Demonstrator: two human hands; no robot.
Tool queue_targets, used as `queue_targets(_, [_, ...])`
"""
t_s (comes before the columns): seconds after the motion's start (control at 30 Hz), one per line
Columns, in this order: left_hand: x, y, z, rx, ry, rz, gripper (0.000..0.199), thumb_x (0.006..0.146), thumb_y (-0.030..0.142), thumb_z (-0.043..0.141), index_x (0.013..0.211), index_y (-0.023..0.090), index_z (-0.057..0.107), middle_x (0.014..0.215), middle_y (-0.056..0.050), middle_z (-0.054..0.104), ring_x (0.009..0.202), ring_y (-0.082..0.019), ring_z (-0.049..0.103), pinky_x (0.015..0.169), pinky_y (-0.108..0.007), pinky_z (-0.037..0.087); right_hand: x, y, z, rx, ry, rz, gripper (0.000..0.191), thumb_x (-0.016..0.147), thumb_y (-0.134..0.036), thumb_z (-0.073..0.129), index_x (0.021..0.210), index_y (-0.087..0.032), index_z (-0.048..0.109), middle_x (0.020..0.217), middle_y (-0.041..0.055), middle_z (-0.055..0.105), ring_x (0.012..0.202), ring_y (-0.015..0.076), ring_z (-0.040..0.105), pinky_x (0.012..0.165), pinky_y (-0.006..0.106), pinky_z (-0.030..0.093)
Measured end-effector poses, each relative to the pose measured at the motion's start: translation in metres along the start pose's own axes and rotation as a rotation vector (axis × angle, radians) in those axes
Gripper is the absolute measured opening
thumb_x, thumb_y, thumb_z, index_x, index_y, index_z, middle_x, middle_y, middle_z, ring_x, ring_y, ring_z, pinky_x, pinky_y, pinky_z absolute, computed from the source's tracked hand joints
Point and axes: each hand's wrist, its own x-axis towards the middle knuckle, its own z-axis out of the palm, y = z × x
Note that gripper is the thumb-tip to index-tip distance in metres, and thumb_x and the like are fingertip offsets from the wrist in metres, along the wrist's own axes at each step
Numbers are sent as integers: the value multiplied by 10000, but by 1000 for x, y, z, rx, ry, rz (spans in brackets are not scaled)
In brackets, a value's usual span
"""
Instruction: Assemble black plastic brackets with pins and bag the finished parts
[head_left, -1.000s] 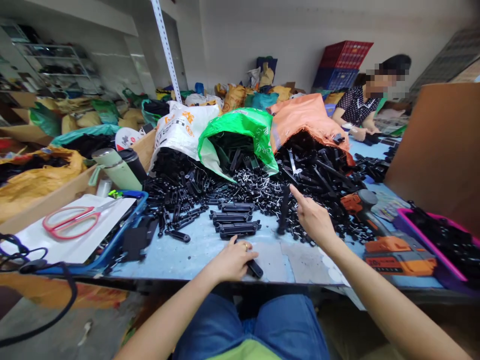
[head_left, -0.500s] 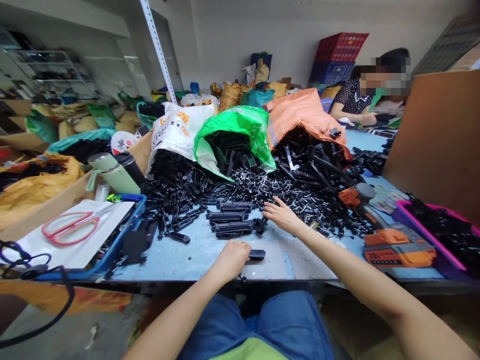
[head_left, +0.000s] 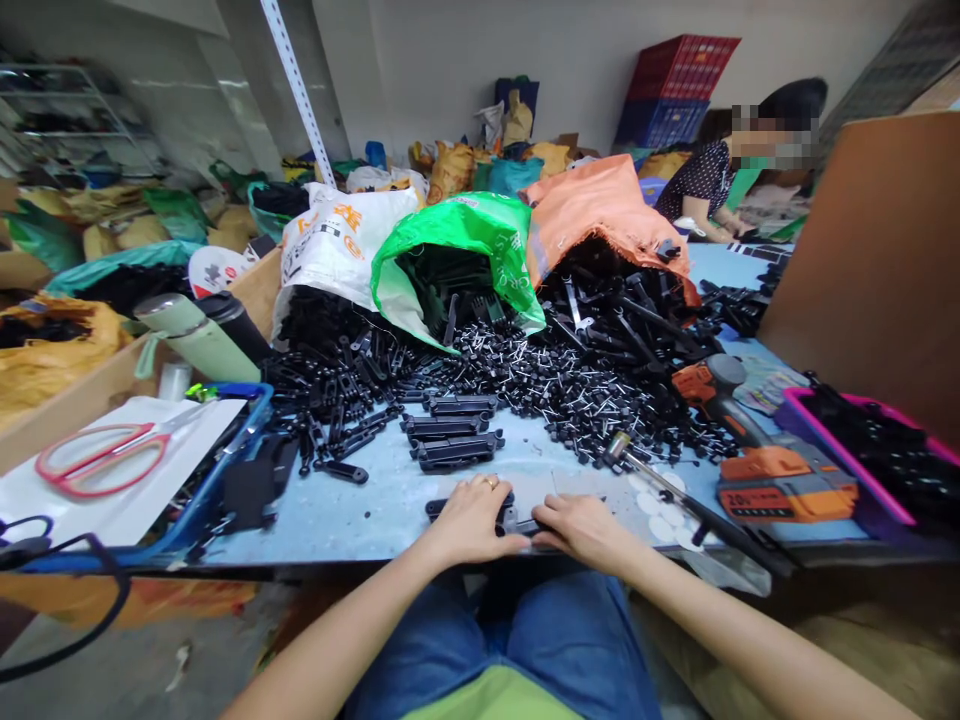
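Near the table's front edge, my left hand (head_left: 476,518) is closed over a black plastic part (head_left: 436,508), whose end sticks out to the left of the fingers. Close beside it on the right, my right hand (head_left: 577,525) has its fingers closed on a dark piece (head_left: 529,525), mostly covered by the fingertips. Beyond both hands, several long black assemblies (head_left: 454,428) lie stacked in rows. A heap of small black parts with metal pins (head_left: 592,400) spreads behind. To the right of my right hand lies a hammer (head_left: 664,482) with a dark handle.
Orange cordless drill (head_left: 784,485) and pink-rimmed bin (head_left: 862,450) on the right. White (head_left: 337,240), green (head_left: 457,225) and orange (head_left: 607,205) sacks spill black parts behind. Red scissors (head_left: 105,458) lie on paper over a blue tray (head_left: 262,400) at left. A person (head_left: 697,190) sits at back right.
My right hand has come back from the stacked assemblies to the front edge, beside my left hand, and now pinches a dark piece. The hammer, earlier mostly behind my right arm, is in view.
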Motion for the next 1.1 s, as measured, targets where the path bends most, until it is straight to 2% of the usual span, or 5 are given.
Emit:
queue_targets(0.53, [-4,-1,13,-13,91,60,481,707,525,617,1016,182,485,952,-64,585,919,-236,542,768,-340,449,1,-3,-13,-27,111,66,275,909,-431,389,891,-202,540,847,31,568,749,177,533,615,292,345])
queue_targets(0.67, [45,-17,-8,62,228,35,539,812,510,497,1234,190,393,1206,-98,506,1117,-240,455,924,-373,384,-4,16,8,101,144,69,307,906,-450,384,931,-197,555,918,48,563,816,180,529,694,300,372])
queue_targets(0.77, [108,-46,-32,136,337,-242,314,911,273,353,1184,159,458,1122,-105,553,1038,-200,513,891,-326,405,-10,20,16,165,173,97,312,905,-452,384,972,-205,562,955,57,562,856,188,517,736,317,376])
queue_targets(0.9, [174,-79,-45,156,342,-274,242,852,143,427,1056,124,555,1012,-121,590,973,-210,548,853,-317,426,-15,17,14,214,168,121,319,894,-472,396,980,-222,574,932,48,575,861,193,511,755,329,380])
queue_targets(1.1, [177,-83,-43,172,384,-252,190,859,138,423,930,114,598,957,-126,593,941,-211,554,838,-320,432,20,50,-7,133,295,208,311,914,-410,388,1068,-203,562,1013,69,582,922,200,497,780,315,384])
